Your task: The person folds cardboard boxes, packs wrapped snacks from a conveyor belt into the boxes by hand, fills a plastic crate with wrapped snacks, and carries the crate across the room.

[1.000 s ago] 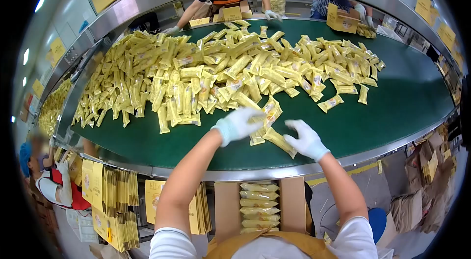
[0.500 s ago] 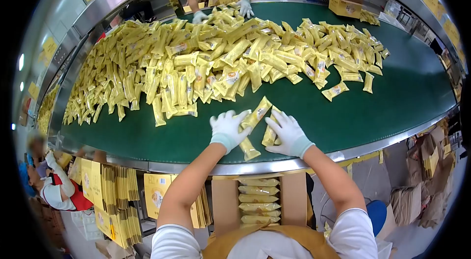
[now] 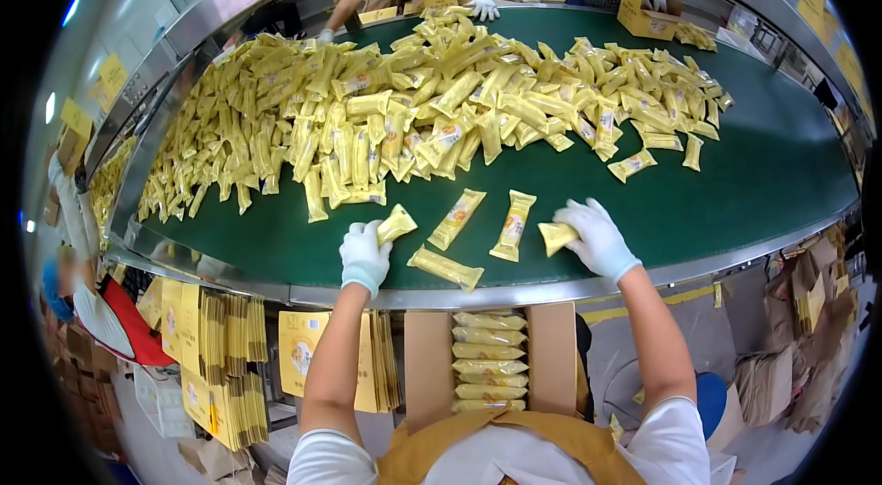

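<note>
My left hand [image 3: 365, 257], in a white glove, is closed around one end of a yellow snack packet [image 3: 399, 223] above the green belt [image 3: 726, 219]. On the other side my gloved right hand [image 3: 599, 242] grips a second yellow packet [image 3: 557, 238] between thumb and fingers. Three loose packets lie between the hands: a slanted one [image 3: 457, 219], an upright-pointing one [image 3: 513, 226] and one near the belt's edge [image 3: 446, 267]. Below the edge, an open cardboard box [image 3: 428, 361] holds a row of stacked packets [image 3: 490, 352].
A large heap of yellow packets [image 3: 367, 136] covers the far belt. Across it, one person's gloved hand [image 3: 484, 6] rests beside the heap; another person handles a yellow carton [image 3: 645, 18]. Folded cartons [image 3: 225, 338] stand lower left, where a co-worker in red [image 3: 129, 324] reaches up.
My hands have moved apart, each with a packet, leaving three packets spread between them. The person across has drawn their hands outward, one to each side.
</note>
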